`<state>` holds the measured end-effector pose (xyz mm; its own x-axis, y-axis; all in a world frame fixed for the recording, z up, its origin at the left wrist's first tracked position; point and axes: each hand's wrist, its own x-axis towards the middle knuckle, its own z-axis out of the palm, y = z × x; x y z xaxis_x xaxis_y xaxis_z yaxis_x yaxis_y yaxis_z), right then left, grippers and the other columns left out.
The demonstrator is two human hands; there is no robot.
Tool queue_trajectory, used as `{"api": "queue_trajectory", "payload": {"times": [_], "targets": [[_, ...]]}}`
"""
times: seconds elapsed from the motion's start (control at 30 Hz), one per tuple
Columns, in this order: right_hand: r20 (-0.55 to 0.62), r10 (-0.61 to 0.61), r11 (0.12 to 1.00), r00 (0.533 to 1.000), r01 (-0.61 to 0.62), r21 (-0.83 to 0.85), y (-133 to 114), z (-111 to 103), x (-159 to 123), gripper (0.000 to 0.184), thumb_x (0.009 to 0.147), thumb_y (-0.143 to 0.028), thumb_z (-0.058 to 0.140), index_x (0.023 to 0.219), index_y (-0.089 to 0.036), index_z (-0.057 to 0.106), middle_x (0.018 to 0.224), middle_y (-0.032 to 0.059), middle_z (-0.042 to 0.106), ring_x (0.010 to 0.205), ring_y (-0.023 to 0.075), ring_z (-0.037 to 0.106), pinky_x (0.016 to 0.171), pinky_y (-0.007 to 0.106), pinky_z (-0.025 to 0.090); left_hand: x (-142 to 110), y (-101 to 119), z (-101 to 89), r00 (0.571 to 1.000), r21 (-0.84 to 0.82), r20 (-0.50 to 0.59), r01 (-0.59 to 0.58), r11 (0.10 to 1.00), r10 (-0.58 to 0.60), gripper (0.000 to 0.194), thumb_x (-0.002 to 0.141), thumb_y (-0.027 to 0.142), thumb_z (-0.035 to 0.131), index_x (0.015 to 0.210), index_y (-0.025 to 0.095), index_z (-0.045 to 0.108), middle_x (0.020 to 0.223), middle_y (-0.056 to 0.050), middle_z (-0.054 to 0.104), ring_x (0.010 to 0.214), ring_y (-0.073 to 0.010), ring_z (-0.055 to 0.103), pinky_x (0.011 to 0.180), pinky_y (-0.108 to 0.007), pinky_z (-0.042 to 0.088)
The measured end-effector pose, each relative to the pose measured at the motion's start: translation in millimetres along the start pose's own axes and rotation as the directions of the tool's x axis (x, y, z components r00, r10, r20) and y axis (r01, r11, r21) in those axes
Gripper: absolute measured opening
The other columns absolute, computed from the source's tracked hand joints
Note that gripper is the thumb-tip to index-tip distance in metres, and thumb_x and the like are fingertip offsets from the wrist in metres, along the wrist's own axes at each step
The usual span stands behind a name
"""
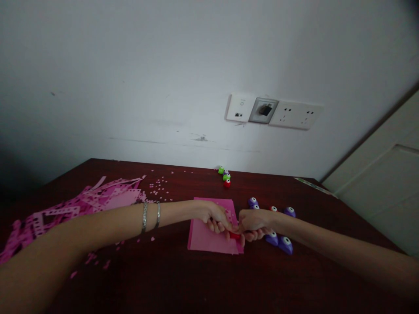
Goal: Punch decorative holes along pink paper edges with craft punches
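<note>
Red piece (235,236): small and shiny, between your two hands, low in the frame and just right of the middle.
Your right hand (253,221): curled up tight, with its fingers closed on the red piece.
Your left hand (214,216): fingers bent, tips touching the red piece; you cannot tell if they pinch it or the paper.
Pink paper (209,237): flat under your hands, low in the middle of the frame.
Bracelets (144,216): two, on your left wrist.
Purple eye pieces (285,245): around your right wrist, lower right of the frame, with a red eye piece (273,209) among them.
Little row (226,177): two green, one purple and one red, near the wall, above your hands.
Tiny pink bits (159,185): scattered left of the paper.
Pink strips (70,210): a messy heap, lower left of the frame, full of holes.
Table (147,279): dark reddish brown, under everything.
Wall sockets (296,114): white, upper right of the frame.
</note>
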<state>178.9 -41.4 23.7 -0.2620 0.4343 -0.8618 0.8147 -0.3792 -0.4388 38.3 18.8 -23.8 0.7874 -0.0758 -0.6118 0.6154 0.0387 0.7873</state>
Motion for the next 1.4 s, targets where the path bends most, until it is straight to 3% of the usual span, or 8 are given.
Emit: {"api": "queue_trajectory", "payload": {"times": [0.17, 0.37, 0.57, 0.7, 0.93, 1.07, 1.2, 1.4], "targets": [[0.021, -0.011, 1.000, 1.000, 0.011, 0.006, 5, -3, 4, 0.039, 0.083, -0.024, 0.045, 0.045, -0.014, 0.044, 0.033, -0.0076, 0.037, 0.025, 0.0004, 0.024, 0.026, 0.012, 0.015, 7, -5, -3.6, 0.996, 0.040, 0.071, -0.051, 0.998, 0.048, 0.047, 0.058, 0.064, 0.064, 0.047, 0.019, 0.058, 0.041, 0.006, 0.018, 0.037, -0.0052, 0.012, 0.035, -0.019, 0.010], [0.043, -0.032, 0.999, 0.999, 0.031, 0.007, 2, -2, 0, 0.035, 0.079, -0.021, 0.049, 0.045, -0.013, 0.047, 0.032, -0.0082, 0.037, 0.025, 0.0005, 0.023, 0.025, 0.012, 0.015, 7, -8, -3.9, 0.996, -0.027, 0.049, -0.067, 0.997, 0.068, 0.044, 0.059, 0.060, 0.066, 0.053, 0.017, 0.063, 0.041, 0.006, 0.019, 0.035, -0.0042, 0.013, 0.032, -0.018, 0.009], [-0.055, -0.079, 0.997, 0.995, 0.078, -0.010, 6, 4, -2, 0.036, 0.079, -0.027, 0.052, 0.046, -0.012, 0.049, 0.033, -0.0081, 0.035, 0.027, 0.0003, 0.022, 0.027, 0.013, 0.013, -1, -1, 3.0, 0.998, -0.107, -0.056, -0.007, 0.994, 0.001, 0.038, 0.059, 0.055, 0.070, 0.056, 0.017, 0.065, 0.042, 0.004, 0.022, 0.037, -0.0051, 0.016, 0.033, -0.019, 0.011], [-0.163, -0.121, 0.992, 0.979, 0.117, -0.035, 15, 10, 0, 0.040, 0.080, -0.030, 0.052, 0.044, -0.013, 0.046, 0.035, -0.0061, 0.038, 0.027, 0.0005, 0.026, 0.028, 0.015, 0.014, -5, 0, 10.2, 0.989, -0.071, -0.142, 0.019, 0.997, -0.029, 0.040, 0.060, 0.057, 0.068, 0.055, 0.017, 0.064, 0.043, 0.004, 0.024, 0.038, -0.0048, 0.017, 0.035, -0.019, 0.011], [-0.302, -0.194, 0.981, 0.933, 0.177, -0.084, 30, 16, 6, 0.048, 0.083, -0.035, 0.047, 0.041, -0.013, 0.044, 0.034, -0.0048, 0.038, 0.026, 0.0014, 0.028, 0.029, 0.016, 0.016, -14, 2, 34.2, 0.900, 0.020, -0.436, 0.014, 1.000, -0.004, 0.044, 0.059, 0.057, 0.069, 0.056, 0.014, 0.061, 0.046, 0.003, 0.035, 0.040, -0.0044, 0.023, 0.039, -0.022, 0.013], [-0.362, -0.233, 0.972, 0.903, 0.209, -0.105, 33, 17, 8, 0.044, 0.082, -0.036, 0.050, 0.045, -0.012, 0.052, 0.035, -0.0049, 0.040, 0.026, 0.0019, 0.029, 0.028, 0.016, 0.018, -18, 4, 43.6, 0.839, 0.104, -0.542, 0.014, 0.995, 0.045, 0.043, 0.061, 0.056, 0.067, 0.058, 0.014, 0.058, 0.047, 0.003, 0.039, 0.040, -0.0051, 0.027, 0.042, -0.023, 0.016], [-0.421, -0.266, 0.964, 0.867, 0.247, -0.100, 32, 18, 7, 0.033, 0.080, -0.032, 0.054, 0.053, -0.013, 0.057, 0.038, -0.0058, 0.044, 0.027, 0.0015, 0.031, 0.029, 0.015, 0.021, -15, -1, 41.2, 0.782, 0.192, -0.615, 0.028, 0.981, 0.098, 0.048, 0.058, 0.062, 0.066, 0.058, 0.016, 0.053, 0.049, 0.004, 0.040, 0.041, -0.0061, 0.031, 0.043, -0.024, 0.020], [-0.461, -0.284, 0.957, 0.841, 0.281, -0.077, 29, 20, 5, 0.035, 0.075, -0.035, 0.060, 0.048, -0.013, 0.053, 0.036, -0.0062, 0.043, 0.027, 0.0014, 0.028, 0.028, 0.015, 0.020, -15, 1, 37.0, 0.792, 0.229, -0.597, 0.013, 0.973, 0.130, 0.051, 0.060, 0.065, 0.062, 0.055, 0.016, 0.050, 0.048, 0.004, 0.039, 0.041, -0.0059, 0.030, 0.042, -0.024, 0.018]]}}
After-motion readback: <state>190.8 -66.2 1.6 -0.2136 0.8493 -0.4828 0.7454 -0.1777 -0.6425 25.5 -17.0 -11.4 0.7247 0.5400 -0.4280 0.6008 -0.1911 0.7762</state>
